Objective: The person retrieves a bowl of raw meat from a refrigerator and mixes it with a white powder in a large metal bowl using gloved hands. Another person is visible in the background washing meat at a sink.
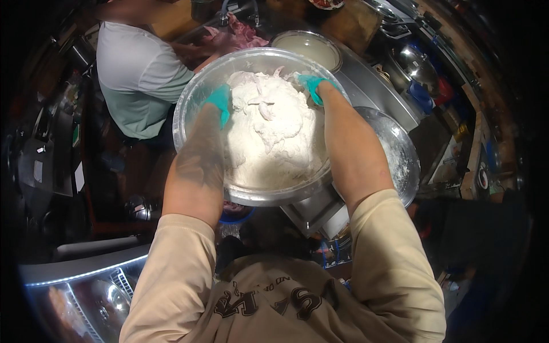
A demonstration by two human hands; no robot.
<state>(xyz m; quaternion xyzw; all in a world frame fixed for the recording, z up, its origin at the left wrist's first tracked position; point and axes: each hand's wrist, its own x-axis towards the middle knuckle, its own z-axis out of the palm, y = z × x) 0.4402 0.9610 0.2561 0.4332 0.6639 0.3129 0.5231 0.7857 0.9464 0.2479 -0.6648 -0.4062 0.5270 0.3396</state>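
Observation:
Before me stands a large clear plastic tub (pixel 197 81), filled with white flour (pixel 274 158). Raw poultry pieces coated in flour (pixel 266 112) are heaped in it, and a few bare tips stick out. My left hand (pixel 219 105), in a teal glove, reaches down along the left side of the heap. On the far right side, my right hand (pixel 315 87) is in the tub too, also gloved, against the edge of the heap. The fingers of both hands are hidden by flour and meat, so their grip does not show.
A person in a light shirt (pixel 133 77) stands at the left, arms toward raw meat (pixel 236 32) by a tap. Behind the tub is a round container of pale liquid (pixel 306 47). A flour-dusted metal bowl (pixel 396 158) sits at the right, below a steel counter (pixel 377 85).

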